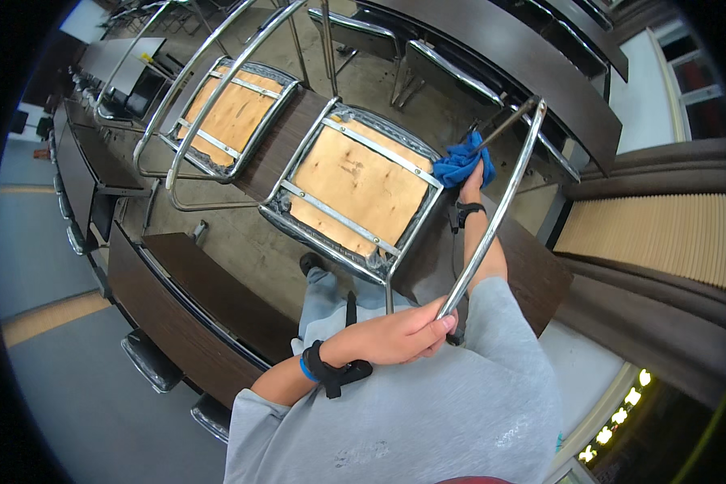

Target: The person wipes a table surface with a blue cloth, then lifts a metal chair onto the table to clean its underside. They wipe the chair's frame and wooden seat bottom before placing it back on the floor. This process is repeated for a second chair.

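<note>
An upturned chair with a chromed tube frame lies seat-down on a dark wood-grain table [520, 260]. Its bare plywood seat underside [357, 181], crossed by two metal bars, faces up. My left hand [408, 333] grips the near end of the bent chrome leg tube [497, 224]. Farther off, my right hand [473, 181] holds a bunched blue cloth [460, 164] against the lower part of the same leg frame, beside the seat's edge. The cloth hides most of those fingers. Both wrists carry black straps.
Another upturned chair [236, 115] sits on the table to the left, its chrome legs rising high. Dark tables stand behind [502, 60] and at lower left [187, 314]. Chairs [451, 72] are tucked under the rear one. A pleated tan panel [647, 236] is at right.
</note>
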`<state>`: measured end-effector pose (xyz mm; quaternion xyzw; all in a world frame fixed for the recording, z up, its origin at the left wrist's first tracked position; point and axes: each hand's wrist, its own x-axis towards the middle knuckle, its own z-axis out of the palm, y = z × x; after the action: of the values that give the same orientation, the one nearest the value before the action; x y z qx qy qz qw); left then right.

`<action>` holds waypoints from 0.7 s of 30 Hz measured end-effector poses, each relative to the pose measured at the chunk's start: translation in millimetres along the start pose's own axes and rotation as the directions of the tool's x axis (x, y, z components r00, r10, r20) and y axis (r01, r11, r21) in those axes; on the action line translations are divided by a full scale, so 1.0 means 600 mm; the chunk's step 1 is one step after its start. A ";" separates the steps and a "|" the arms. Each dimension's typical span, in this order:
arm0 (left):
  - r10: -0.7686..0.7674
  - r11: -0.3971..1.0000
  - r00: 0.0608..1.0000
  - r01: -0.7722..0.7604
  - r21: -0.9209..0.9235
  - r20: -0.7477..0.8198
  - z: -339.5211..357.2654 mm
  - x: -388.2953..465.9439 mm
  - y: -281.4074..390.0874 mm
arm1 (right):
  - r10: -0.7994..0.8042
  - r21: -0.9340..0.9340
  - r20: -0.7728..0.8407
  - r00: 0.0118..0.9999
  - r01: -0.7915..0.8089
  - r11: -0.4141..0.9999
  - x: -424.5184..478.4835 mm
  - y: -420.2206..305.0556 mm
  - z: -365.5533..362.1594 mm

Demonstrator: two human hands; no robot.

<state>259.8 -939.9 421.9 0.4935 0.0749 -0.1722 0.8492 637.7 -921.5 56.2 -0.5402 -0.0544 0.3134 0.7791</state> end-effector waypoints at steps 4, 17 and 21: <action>-0.026 0.999 0.999 0.025 0.034 0.027 0.000 0.001 0.006 | -0.058 -0.115 -0.003 0.998 0.057 0.992 0.019 -0.071 0.013; 0.020 0.997 0.998 -0.025 0.072 0.065 -0.011 0.005 -0.005 | -0.486 0.130 0.134 0.864 0.471 0.872 -0.045 -0.433 0.167; 0.031 0.997 0.995 -0.038 0.067 0.094 -0.013 0.004 -0.007 | -0.508 -0.035 -0.063 0.859 0.507 0.861 -0.092 -0.274 0.138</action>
<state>260.9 -935.5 413.5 0.5150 0.0207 -0.1829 0.8372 629.1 -921.2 247.9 -0.5243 -0.1702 0.0775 0.8308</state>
